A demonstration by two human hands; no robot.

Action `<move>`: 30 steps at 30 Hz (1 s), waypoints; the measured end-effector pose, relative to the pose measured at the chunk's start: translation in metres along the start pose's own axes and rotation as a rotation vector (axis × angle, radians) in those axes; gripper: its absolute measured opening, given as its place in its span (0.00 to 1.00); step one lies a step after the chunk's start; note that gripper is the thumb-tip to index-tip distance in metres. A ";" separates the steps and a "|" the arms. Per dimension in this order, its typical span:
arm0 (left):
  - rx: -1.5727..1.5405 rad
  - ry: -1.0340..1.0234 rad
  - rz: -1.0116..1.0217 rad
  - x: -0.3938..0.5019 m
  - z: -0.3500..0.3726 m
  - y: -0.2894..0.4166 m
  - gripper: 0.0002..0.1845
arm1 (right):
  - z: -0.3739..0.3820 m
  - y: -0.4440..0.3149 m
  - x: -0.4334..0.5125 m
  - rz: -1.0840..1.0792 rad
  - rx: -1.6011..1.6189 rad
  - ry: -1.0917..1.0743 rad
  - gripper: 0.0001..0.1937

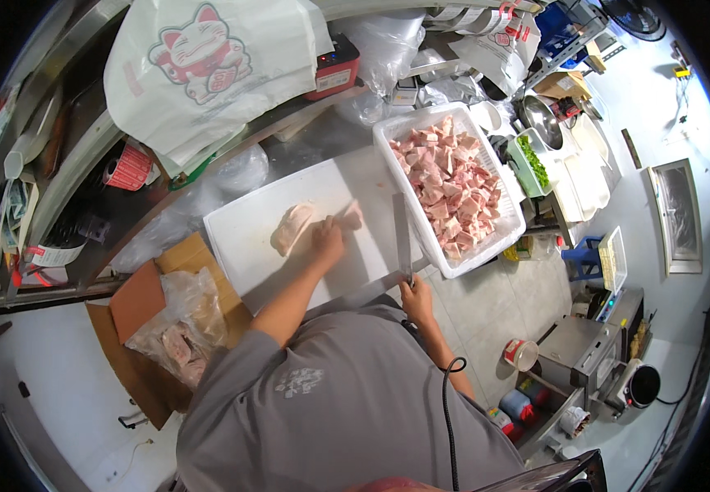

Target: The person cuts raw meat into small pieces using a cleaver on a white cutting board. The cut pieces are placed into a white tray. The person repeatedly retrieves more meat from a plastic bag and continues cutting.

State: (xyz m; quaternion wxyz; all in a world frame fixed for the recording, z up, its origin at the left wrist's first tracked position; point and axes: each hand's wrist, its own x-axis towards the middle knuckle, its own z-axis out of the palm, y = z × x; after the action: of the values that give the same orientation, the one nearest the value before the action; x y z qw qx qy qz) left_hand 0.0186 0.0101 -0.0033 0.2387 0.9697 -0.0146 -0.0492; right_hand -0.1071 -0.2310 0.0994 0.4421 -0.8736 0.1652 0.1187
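Observation:
A white cutting board (256, 215) lies before me. My left hand (328, 238) is over its middle, its fingers at a piece of raw meat (352, 216); whether they grip it I cannot tell. Just left of that hand lies a larger raw meat piece (294, 229). My right hand (416, 298) is closed around the handle of a long-bladed knife (401, 237), beside the board's right edge, the blade pointing away from me. Right of the board, a white plastic basket (451, 268) holds a heap of cut raw meat chunks (447, 184).
An open cardboard box (115, 369) with bagged raw meat (176, 344) stands at left. A printed bag (219, 74) hangs over the counter's back. Beyond the basket are a container of chopped greens (533, 163) and a metal bowl (541, 122). Cooking equipment (576, 347) stands at lower right.

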 end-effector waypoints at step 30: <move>-0.030 0.410 0.086 -0.032 -0.012 -0.033 0.13 | 0.041 -0.124 0.072 -0.592 0.072 0.203 0.07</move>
State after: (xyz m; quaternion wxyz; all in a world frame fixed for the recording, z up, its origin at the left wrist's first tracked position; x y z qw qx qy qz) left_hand -0.0121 0.0469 -0.0052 0.2530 0.9543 -0.0063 0.1590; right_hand 0.0052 -0.1420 0.1409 0.4692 -0.8750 -0.0490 -0.1089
